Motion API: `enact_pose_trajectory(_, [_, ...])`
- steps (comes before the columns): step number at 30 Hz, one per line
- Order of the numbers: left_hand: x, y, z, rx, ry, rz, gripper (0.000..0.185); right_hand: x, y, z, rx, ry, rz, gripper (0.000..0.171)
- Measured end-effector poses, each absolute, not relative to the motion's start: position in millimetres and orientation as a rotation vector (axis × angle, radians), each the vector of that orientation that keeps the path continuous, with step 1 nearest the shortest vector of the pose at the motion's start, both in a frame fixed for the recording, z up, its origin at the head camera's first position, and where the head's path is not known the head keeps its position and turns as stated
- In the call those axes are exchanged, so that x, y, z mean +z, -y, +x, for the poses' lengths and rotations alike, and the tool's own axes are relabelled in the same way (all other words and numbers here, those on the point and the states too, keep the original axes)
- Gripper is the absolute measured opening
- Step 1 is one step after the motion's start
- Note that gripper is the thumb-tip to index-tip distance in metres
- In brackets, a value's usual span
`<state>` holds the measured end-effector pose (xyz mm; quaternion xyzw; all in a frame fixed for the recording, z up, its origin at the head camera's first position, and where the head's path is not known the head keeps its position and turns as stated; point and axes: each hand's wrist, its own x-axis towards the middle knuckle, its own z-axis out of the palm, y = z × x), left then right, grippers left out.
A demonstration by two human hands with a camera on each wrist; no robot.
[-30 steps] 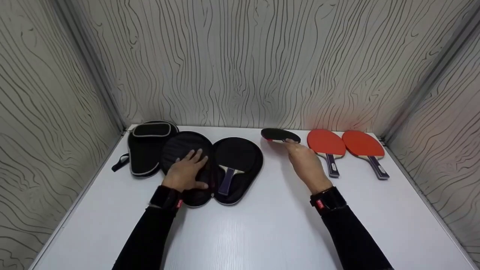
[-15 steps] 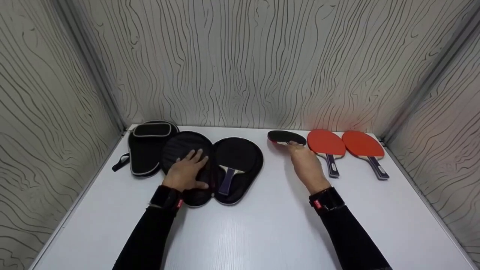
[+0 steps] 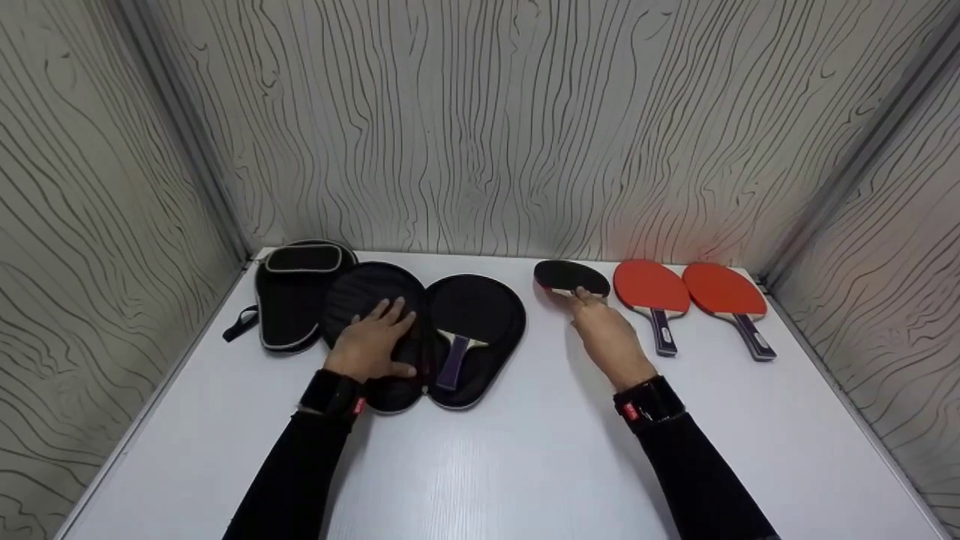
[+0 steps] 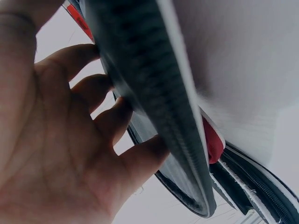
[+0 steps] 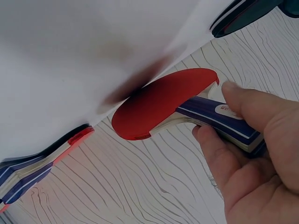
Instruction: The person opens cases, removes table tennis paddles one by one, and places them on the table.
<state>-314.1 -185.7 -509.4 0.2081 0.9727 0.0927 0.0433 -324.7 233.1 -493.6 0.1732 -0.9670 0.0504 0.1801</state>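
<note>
In the head view my left hand [image 3: 373, 341] rests with spread fingers on the left half of an unzipped black paddle case [image 3: 491, 379]. A table tennis paddle [image 3: 471, 309] lies black side up in the right half, its purple handle toward me. In the left wrist view the fingertips touch the case [image 4: 154, 79]. My right hand [image 3: 611, 334] grips a second paddle [image 3: 571, 277] by its handle, black face up, tilted at the back of the table. Its red underside and blue handle show in the right wrist view, thumb and fingers around the handle [image 5: 219, 114].
Two red paddles, a nearer one [image 3: 651, 286] and a far-right one [image 3: 725, 291], lie to the right of my right hand. A zipped black case [image 3: 289, 315] with a pocket and strap lies at the left. Patterned walls [image 3: 480, 127] enclose the white table [image 3: 465, 480].
My right hand has carried its paddle slightly right and toward me, and more of the black face shows. The left hand and the open case stay where they were.
</note>
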Motion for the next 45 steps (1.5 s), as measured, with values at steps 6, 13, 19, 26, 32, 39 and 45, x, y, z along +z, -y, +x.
enact_pose_trajectory(6, [-531,195,-326,0.286,-3.013,0.664,0.110,-493,-237,-329,0.155,2.827,0.495,0.043])
enact_pose_trajectory(13, [-532,194,-329,0.262,-3.002,0.656,0.110,-495,-247,-334,0.259,2.924,0.549,0.072])
enact_pose_trajectory(19, [-528,191,-327,0.237,-3.004,0.666,0.107,-498,-253,-335,0.352,2.996,0.599,0.086])
enact_pose_trajectory(26, [-536,194,-331,0.256,-3.010,0.672,0.110,-499,-255,-333,0.382,3.073,0.583,0.081])
enact_pose_trajectory(32, [-542,197,-333,0.273,-3.024,0.687,0.113,-499,-257,-333,0.355,3.081,0.607,0.082])
enact_pose_trajectory(39, [-536,195,-330,0.255,-3.021,0.697,0.110,-500,-262,-329,0.260,3.108,0.651,0.079])
enact_pose_trajectory(45, [-501,182,-309,0.234,-2.967,0.624,0.103,-499,-266,-328,0.211,3.122,0.673,0.076])
